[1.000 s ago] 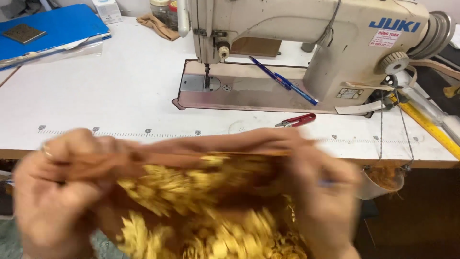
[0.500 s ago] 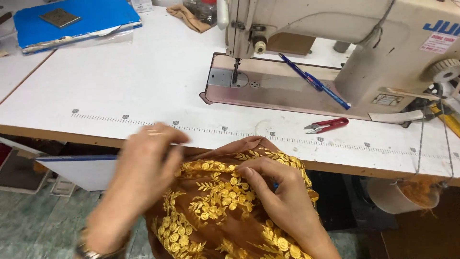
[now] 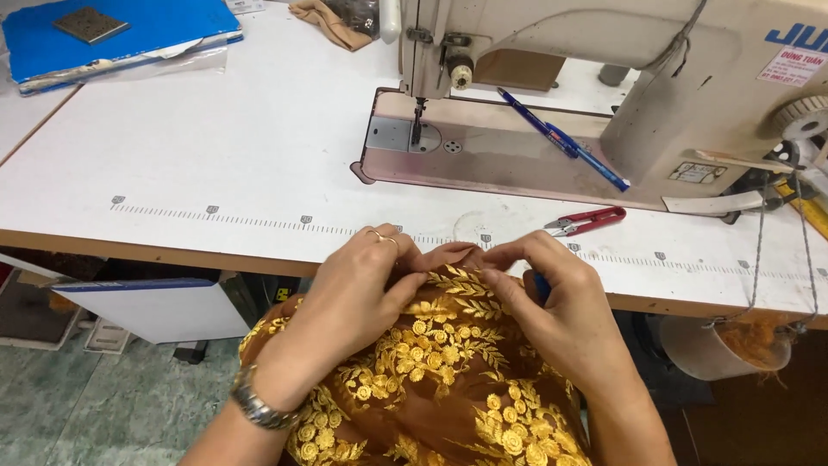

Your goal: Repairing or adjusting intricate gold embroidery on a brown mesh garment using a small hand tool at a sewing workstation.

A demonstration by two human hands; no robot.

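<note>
2 hands pinch sheer brown fabric (image 3: pixel 448 380) with raised gold floral embroidery.

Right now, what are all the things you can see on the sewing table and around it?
Sewing machine: one, cream, on table at right.
Table: one, white, ruler marks along front edge.
Pens: two, blue, on machine bed.
Thread snips: one, red, in front of machine.
Folder: one, blue, far left corner.
Fabric: one piece, brown with gold flowers, at table edge.
Watch: one, silver, left wrist.
Left hand: pinching fabric edge.
Right hand: pinching fabric edge.
</note>
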